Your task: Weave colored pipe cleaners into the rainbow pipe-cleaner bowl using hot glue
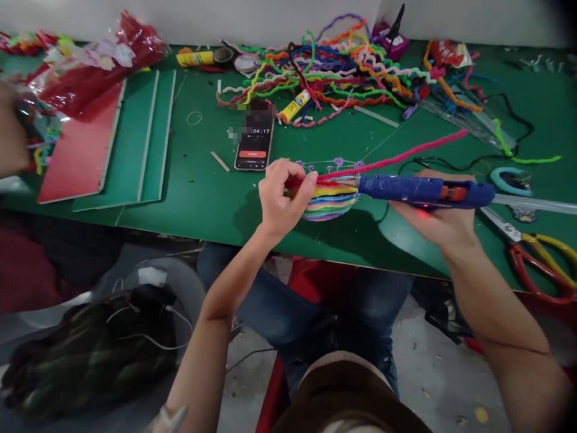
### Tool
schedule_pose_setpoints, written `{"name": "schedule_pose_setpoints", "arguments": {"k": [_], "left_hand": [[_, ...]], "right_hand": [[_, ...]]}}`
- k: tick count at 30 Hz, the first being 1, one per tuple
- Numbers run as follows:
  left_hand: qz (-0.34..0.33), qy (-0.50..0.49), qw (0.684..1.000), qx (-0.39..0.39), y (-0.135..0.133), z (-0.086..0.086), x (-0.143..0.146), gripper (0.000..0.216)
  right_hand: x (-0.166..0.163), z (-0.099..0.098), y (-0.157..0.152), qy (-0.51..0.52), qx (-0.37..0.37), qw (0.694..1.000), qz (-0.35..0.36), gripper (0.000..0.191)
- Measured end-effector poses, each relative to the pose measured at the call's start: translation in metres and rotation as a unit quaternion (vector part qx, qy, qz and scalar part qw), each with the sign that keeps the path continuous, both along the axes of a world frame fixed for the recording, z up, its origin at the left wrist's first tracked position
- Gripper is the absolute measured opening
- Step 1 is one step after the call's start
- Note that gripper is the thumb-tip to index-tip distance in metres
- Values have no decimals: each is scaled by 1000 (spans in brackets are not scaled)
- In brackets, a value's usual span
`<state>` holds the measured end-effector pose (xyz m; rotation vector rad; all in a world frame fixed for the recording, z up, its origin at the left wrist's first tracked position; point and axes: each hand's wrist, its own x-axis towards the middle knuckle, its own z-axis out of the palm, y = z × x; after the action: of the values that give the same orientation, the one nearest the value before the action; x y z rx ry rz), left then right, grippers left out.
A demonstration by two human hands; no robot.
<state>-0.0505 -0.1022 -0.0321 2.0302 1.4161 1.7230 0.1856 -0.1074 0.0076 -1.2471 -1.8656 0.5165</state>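
Observation:
My left hand (pixel 287 195) pinches a red pipe cleaner (pixel 406 151) at the edge of a rounded piece striped with pipe cleaners (pixel 331 205) in yellow, blue, green, pink and purple. The pipe cleaner's loose end runs up to the right. My right hand (pixel 444 222) is wrapped round a blue hot glue gun (pixel 401 188), its nozzle pointing left and meeting the piece's right side. A clear glue stick (pixel 536 203) sticks out of the gun's back end. Small purple bits (pixel 338 162) show along the piece's far edge.
Behind lies a heap of coloured pipe cleaners (pixel 333 72) with a yellow glue stick tube (pixel 295 106). A phone (pixel 253 141) shows a timer. Scissors (pixel 538 258) lie at right. Boards (pixel 112 144) and red wrapping (pixel 85 78) are at left, near another person's arm (pixel 11 132).

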Motion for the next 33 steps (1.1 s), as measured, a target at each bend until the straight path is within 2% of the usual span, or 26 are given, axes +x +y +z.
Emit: {"name": "schedule_pose_setpoints", "arguments": {"k": [8,18,28,33], "left_hand": [[27,30,999,-31,0,-1,-1,37],[14,20,999,-27,0,-1,-1,35],[10,31,999,-24,1,-1,-3,36],[24,6,999,-38,3,-2,-7,42]], "right_hand": [[0,-5,1,4,-7,1000,-13,28],[-2,-4,0,-8,-29,999,-31,28],[-3,1,0,-5,-7,1000,8,27],[7,1,2,-22,23,999,-42,30]]}}
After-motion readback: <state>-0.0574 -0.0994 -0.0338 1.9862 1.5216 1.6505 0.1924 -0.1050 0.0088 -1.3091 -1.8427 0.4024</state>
